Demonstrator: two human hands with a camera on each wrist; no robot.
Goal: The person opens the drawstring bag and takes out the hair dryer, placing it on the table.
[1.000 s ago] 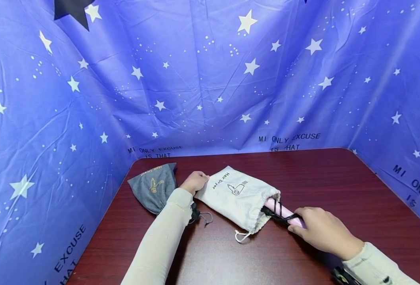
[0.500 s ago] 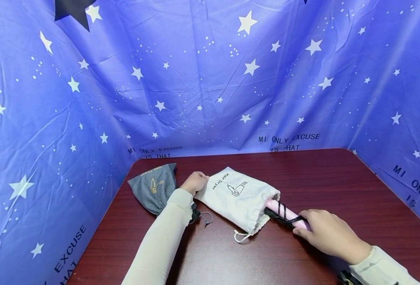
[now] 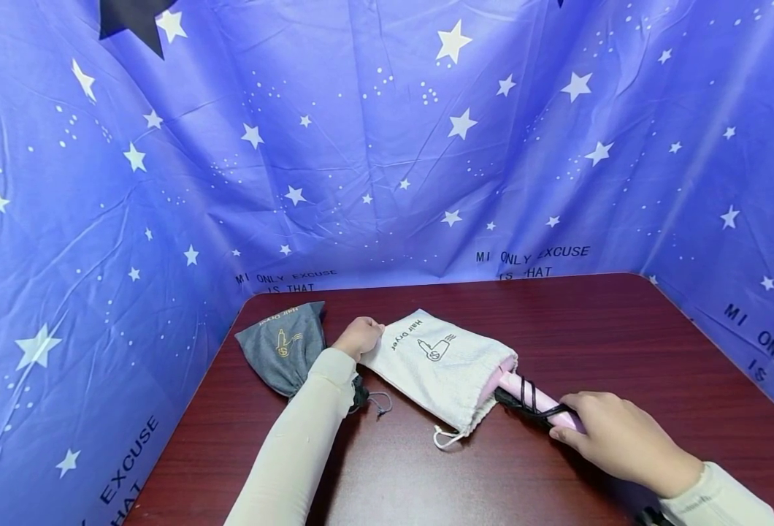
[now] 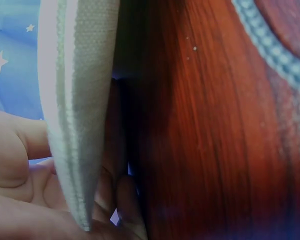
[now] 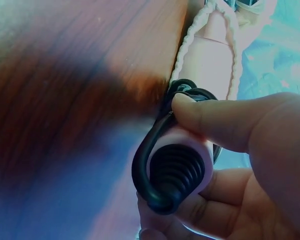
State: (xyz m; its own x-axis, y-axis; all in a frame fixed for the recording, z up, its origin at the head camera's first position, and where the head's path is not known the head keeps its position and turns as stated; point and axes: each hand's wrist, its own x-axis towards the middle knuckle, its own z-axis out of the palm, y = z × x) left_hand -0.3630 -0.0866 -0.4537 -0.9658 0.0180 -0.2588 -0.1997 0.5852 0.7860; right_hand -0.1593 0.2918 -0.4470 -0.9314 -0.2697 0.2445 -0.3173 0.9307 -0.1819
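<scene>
A white drawstring bag (image 3: 453, 365) printed "Hair Dryer" lies on the table, its mouth toward the right. My left hand (image 3: 359, 337) pinches its closed corner; the left wrist view shows the bag's seamed edge (image 4: 82, 125) between thumb and fingers. Out of the mouth sticks the pink handle of a hair dryer (image 3: 534, 396) with its black cord (image 3: 525, 409) wound round it. My right hand (image 3: 617, 438) grips the handle's end, thumb on top and fingers beneath, beside the ribbed black cord guard (image 5: 177, 172) in the right wrist view. The dryer's head is mostly hidden inside the bag.
A grey drawstring bag (image 3: 283, 347), also printed "Hair Dryer", lies at the left, partly behind my left forearm. Its grey cord (image 3: 382, 402) trails to the right. A blue star-patterned cloth (image 3: 374, 146) hangs behind and beside the dark red table (image 3: 591, 321).
My right hand has drawn the hair dryer a little farther out of the white bag, to the right and toward me. The left hand stays at the bag's corner.
</scene>
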